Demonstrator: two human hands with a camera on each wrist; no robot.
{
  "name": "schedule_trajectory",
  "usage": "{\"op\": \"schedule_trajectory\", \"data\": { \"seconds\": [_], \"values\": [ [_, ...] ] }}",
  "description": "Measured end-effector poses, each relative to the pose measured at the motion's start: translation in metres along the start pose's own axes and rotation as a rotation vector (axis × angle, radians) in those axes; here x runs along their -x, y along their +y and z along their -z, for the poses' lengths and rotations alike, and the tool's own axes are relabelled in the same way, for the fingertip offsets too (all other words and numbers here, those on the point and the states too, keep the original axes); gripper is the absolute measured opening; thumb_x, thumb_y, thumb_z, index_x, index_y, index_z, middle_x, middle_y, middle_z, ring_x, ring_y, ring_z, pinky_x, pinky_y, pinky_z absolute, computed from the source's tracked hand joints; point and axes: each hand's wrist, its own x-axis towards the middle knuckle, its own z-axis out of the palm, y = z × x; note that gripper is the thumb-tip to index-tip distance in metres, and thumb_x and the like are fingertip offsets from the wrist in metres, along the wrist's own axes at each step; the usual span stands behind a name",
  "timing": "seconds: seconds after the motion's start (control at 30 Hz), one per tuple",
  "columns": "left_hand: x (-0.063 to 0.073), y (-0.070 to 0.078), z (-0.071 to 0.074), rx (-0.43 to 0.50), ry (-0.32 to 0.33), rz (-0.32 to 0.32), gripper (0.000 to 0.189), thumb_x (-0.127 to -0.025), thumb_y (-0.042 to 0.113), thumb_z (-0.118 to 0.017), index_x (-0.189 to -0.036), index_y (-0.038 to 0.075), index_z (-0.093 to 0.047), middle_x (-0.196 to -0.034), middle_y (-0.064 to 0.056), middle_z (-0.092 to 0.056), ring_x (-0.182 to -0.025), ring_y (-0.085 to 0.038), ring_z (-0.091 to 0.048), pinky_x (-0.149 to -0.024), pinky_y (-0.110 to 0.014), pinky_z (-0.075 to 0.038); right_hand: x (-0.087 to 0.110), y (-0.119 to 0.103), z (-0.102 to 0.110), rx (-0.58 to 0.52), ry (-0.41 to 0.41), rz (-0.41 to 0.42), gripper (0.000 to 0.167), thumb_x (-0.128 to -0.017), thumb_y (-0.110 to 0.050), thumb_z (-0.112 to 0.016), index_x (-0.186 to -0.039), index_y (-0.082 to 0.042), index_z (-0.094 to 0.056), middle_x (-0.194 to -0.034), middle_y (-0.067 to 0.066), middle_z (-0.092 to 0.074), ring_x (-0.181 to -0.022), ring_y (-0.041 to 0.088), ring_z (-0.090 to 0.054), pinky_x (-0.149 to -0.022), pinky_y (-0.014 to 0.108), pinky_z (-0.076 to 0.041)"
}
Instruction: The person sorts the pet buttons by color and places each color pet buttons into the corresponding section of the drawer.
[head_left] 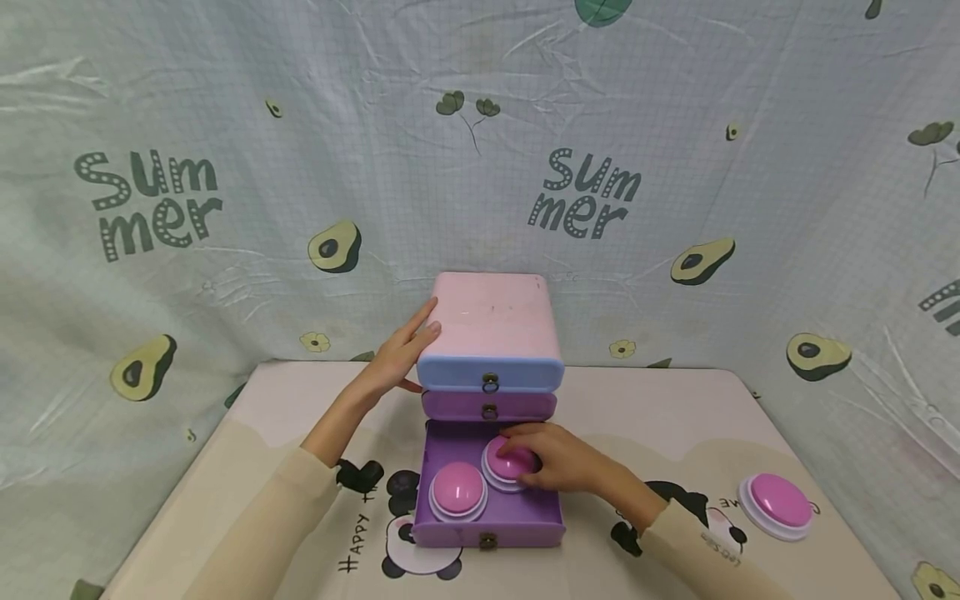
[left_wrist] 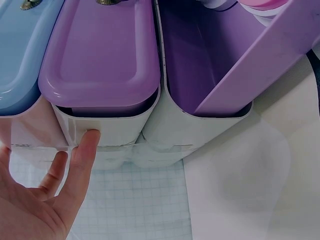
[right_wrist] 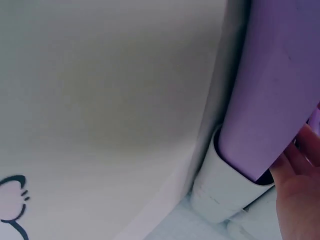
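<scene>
A small stacked drawer cabinet (head_left: 491, 317) stands on the table, its bottom purple drawer (head_left: 468, 535) pulled out. My left hand (head_left: 396, 358) rests against the cabinet's left side, fingers extended; in the left wrist view a fingertip (left_wrist: 91, 137) touches the white casing beside the middle drawer (left_wrist: 102, 55). Inside the pulled-out drawer sit two pink dome-topped push buttons with white bases. With thumb and fingers curled round its dome, my right hand (head_left: 558, 458) grips the back right button (head_left: 504, 463). The other button (head_left: 458, 488) sits at the front left. The drawer wall hides the right fingertips in the right wrist view.
A third pink push button (head_left: 780, 502) lies on the table (head_left: 660, 408) at the far right. Above the pulled-out drawer are the blue top drawer (head_left: 457, 374) and the purple middle one, which protrudes slightly. A printed curtain (head_left: 420, 183) hangs behind the table.
</scene>
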Motion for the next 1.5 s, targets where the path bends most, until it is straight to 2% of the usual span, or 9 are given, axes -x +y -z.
{"op": "schedule_trajectory", "data": {
  "seconds": [0.4,0.73,0.97,1.17,1.33,1.5],
  "values": [
    [-0.002,-0.003,0.000,-0.003,0.007,0.000,0.063,-0.105,0.059,-0.045,-0.160,0.056,-0.014,-0.165,-0.022,-0.034,-0.133,-0.050,-0.054,-0.074,-0.058,-0.063,0.002,-0.002,-0.003,0.016,0.035,-0.030,0.035,-0.090,-0.020,-0.079,-0.124,-0.018,-0.075,-0.144,0.007,-0.065,-0.131,0.023,-0.063,-0.110,0.041,-0.053],
    [0.000,-0.002,-0.001,0.001,0.011,-0.003,0.063,-0.105,0.060,-0.044,-0.160,0.056,-0.015,-0.163,-0.022,-0.036,-0.133,-0.050,-0.054,-0.074,-0.058,-0.064,0.002,-0.001,-0.005,0.010,0.059,-0.020,0.032,-0.093,-0.021,-0.076,-0.125,-0.018,-0.075,-0.143,0.006,-0.066,-0.129,0.023,-0.065,-0.109,0.041,-0.053],
    [0.001,-0.001,-0.001,0.007,0.015,0.005,0.063,-0.104,0.060,-0.045,-0.160,0.056,-0.016,-0.161,-0.022,-0.039,-0.133,-0.048,-0.055,-0.073,-0.057,-0.064,0.004,-0.001,-0.002,-0.007,0.056,-0.006,0.037,-0.091,-0.022,-0.078,-0.127,-0.017,-0.074,-0.144,0.005,-0.065,-0.131,0.023,-0.063,-0.111,0.042,-0.052],
    [0.001,-0.002,-0.002,0.006,0.013,0.004,0.063,-0.105,0.059,-0.044,-0.161,0.056,-0.015,-0.164,-0.021,-0.035,-0.135,-0.049,-0.053,-0.075,-0.058,-0.063,0.010,-0.001,0.005,-0.085,0.142,0.048,0.036,-0.088,-0.017,-0.080,-0.124,-0.013,-0.075,-0.132,0.004,-0.073,-0.121,0.020,-0.069,-0.104,0.039,-0.056],
    [0.001,-0.001,-0.001,0.001,0.013,-0.004,0.063,-0.105,0.059,-0.044,-0.161,0.055,-0.015,-0.164,-0.021,-0.035,-0.135,-0.050,-0.054,-0.075,-0.058,-0.063,0.019,0.001,0.019,-0.188,0.198,0.037,0.034,-0.087,-0.013,-0.081,-0.120,-0.010,-0.075,-0.119,0.003,-0.077,-0.111,0.019,-0.072,-0.097,0.037,-0.059],
    [0.001,-0.002,-0.002,0.004,0.015,0.000,0.064,-0.105,0.059,-0.045,-0.161,0.055,-0.015,-0.162,-0.023,-0.037,-0.134,-0.050,-0.054,-0.074,-0.058,-0.064,0.035,0.010,0.031,-0.262,0.257,0.032,0.033,-0.087,-0.013,-0.083,-0.119,-0.011,-0.075,-0.116,0.006,-0.077,-0.107,0.020,-0.072,-0.088,0.035,-0.062]
  ]
}}
